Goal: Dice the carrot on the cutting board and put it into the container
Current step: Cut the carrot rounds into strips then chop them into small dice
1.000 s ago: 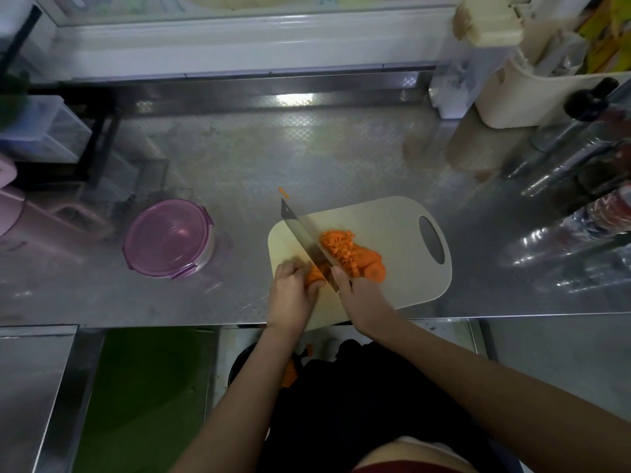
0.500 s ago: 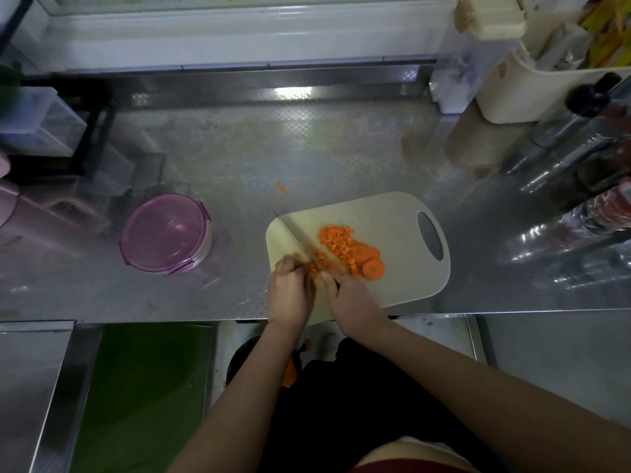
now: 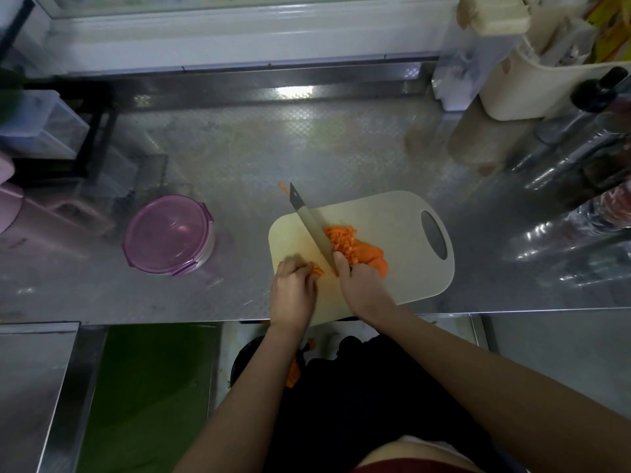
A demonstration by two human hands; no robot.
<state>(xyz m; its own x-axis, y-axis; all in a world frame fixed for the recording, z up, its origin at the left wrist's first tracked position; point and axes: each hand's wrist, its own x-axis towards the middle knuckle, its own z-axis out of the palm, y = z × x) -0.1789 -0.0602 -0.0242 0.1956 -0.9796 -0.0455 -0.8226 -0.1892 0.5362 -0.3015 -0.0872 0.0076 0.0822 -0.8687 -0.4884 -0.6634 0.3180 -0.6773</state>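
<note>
Left hand (image 3: pixel 294 286) at front-left corner of cutting board (image 3: pixel 403 274), fingers curled down onto small carrot stub (image 3: pixel 317 268), pinning it so it does not roll. Right hand (image 3: pixel 362 285) wrapped tight round knife (image 3: pixel 309 225) handle; blade looks lifted, tip past board's far edge. Diced carrot (image 3: pixel 343 238) heaped at board's middle, right of blade, out of cutting way. Container (image 3: pixel 169 235) on bench (image 3: pixel 239 158), left of board, lid on; I judge it needs opening before loading.

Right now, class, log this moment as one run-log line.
phase: dicing | left hand: holds carrot piece on cutting board | right hand: grips knife | diced carrot: piled beside knife | container: lidded, left of board
</note>
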